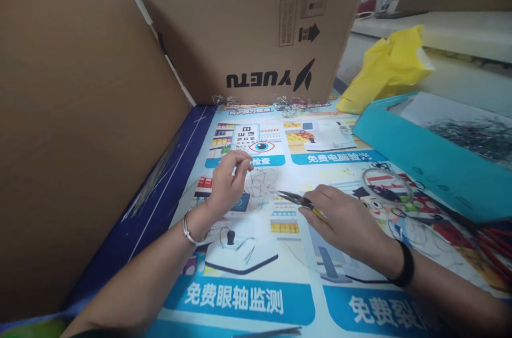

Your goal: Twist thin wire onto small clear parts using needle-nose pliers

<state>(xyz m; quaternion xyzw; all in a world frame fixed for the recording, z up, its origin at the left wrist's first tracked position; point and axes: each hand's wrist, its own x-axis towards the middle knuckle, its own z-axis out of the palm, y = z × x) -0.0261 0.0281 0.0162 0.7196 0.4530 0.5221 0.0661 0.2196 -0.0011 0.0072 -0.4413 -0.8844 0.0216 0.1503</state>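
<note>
My left hand (pixel 229 180) is closed in a pinch above the printed sheet (pixel 296 252), with thin wire (pixel 260 180) trailing from its fingertips. The wire forms loose loops to the right of the fingers. In my right hand (pixel 340 215) is a pair of pliers (pixel 298 199) with dark jaws and yellow handles. The pliers' tips point left toward the wire, apart from my left hand. Whether the jaws touch any wire is too small to tell.
Cardboard panels (pixel 240 18) stand at the back and left. At right are a blue box (pixel 424 167) holding many wires, a yellow bag (pixel 386 69), a wire coil (pixel 388 186) and red-handled items (pixel 494 247). Wire scraps (pixel 288 106) lie along the back.
</note>
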